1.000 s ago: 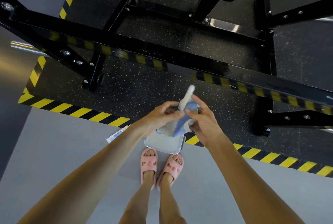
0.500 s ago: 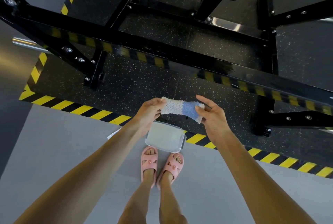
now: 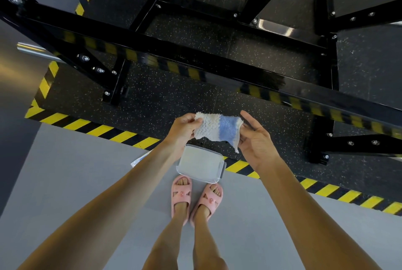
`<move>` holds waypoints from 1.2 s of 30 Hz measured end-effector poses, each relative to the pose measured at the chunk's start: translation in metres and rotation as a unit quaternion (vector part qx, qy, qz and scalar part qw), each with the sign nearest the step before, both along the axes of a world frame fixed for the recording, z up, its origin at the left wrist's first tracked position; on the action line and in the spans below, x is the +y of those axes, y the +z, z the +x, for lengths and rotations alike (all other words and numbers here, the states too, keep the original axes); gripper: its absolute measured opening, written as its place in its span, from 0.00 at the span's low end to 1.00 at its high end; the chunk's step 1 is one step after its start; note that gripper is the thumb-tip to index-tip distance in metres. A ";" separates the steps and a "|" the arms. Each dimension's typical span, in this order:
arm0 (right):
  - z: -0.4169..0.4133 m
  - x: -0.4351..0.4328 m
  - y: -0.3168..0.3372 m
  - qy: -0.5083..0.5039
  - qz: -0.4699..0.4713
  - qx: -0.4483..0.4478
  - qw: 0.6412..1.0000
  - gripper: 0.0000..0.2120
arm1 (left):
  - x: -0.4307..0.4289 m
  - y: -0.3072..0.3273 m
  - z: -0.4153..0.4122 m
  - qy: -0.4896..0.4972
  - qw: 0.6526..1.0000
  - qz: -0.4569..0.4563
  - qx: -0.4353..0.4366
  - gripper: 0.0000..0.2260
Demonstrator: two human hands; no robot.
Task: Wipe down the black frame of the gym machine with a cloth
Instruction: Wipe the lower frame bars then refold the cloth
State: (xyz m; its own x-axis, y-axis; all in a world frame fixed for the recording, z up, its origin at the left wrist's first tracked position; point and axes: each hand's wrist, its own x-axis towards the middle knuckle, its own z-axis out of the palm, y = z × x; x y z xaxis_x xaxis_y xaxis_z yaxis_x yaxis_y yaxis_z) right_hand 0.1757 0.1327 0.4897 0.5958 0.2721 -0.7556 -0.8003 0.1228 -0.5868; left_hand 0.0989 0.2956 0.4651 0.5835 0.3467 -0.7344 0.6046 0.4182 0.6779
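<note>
cloth (image 3: 217,129) spans left-to-right, its ends pinched by left hand (image 3: 181,128) and right hand (image 3: 256,138)

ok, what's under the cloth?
Below the cloth, pinched in the air by the left hand and right hand, lie a clear tray, speckled mat and striped tape. The cloth covers a patch of mat. Whether the tray holds anything is unclear.

Left hand (image 3: 181,127) and right hand (image 3: 256,139) each pinch one end of a white-and-blue cloth (image 3: 217,128), stretched flat between them, below the black frame beam (image 3: 195,63) and not touching it. Clear plastic tray (image 3: 201,166) lies on grey floor (image 3: 65,172) just ahead of pink slippers (image 3: 181,193), partly over the yellow-black hazard tape (image 3: 97,130).
</note>
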 end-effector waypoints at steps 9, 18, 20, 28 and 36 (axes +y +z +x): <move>-0.002 0.011 0.001 0.028 0.001 0.029 0.999 0.17 | -0.006 -0.002 0.001 -0.027 1.000 -0.006 0.002 0.03; -0.010 0.017 -0.004 0.065 -0.131 -0.079 0.986 0.21 | -0.042 0.014 0.007 -0.086 0.991 0.074 -0.071 0.15; -0.012 0.019 -0.006 0.077 -0.176 -0.117 0.974 0.20 | -0.045 0.012 0.009 -0.052 0.996 0.038 -0.058 0.10; -0.008 0.013 -0.013 0.181 -0.274 -0.237 0.914 0.17 | -0.027 0.008 0.007 0.031 0.999 0.007 0.015 0.09; 0.028 -0.024 -0.018 0.114 -0.362 -0.192 0.905 0.11 | 0.047 -0.018 -0.013 0.147 0.985 0.007 0.095 0.08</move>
State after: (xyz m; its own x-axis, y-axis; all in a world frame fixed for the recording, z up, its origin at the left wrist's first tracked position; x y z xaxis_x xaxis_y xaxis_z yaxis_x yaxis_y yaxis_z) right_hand 0.2035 0.1083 0.4714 0.8429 -0.0625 -0.5344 -0.4768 -0.5468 -0.6882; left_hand 0.0860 0.3422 0.4476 0.3089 0.4912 -0.8145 0.5758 0.5851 0.5711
